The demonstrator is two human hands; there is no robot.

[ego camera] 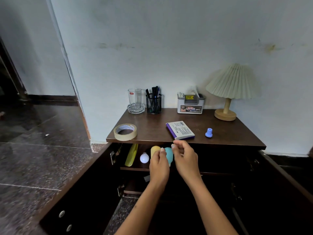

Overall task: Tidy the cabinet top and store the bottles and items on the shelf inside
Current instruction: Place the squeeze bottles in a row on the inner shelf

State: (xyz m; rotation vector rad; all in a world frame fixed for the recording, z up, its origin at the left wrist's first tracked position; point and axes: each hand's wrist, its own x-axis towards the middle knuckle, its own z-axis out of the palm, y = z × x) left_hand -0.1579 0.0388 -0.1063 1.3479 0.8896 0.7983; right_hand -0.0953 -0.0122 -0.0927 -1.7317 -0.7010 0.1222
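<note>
The shelf (135,168) inside the open cabinet holds a yellow comb (131,155), a white light bulb (144,158), a yellow bottle (155,150) and a teal bottle (169,154). My left hand (159,165) covers the yellow bottle's lower part, its thumb up between the two bottles, and seems to grip it. My right hand (184,156) hovers just right of the teal bottle, fingers loosely curled, holding nothing I can see. On the cabinet top (152,126) lie a tape roll (125,132), a white and purple box (180,130) and a small blue cap (209,132).
Along the wall stand a glass on a dish (135,102), a mesh pen holder (153,103), a grey organiser box (190,105) and a pleated lamp (228,92). Both cabinet doors (72,192) are swung open to either side. A lower shelf (133,191) shows beneath my arms.
</note>
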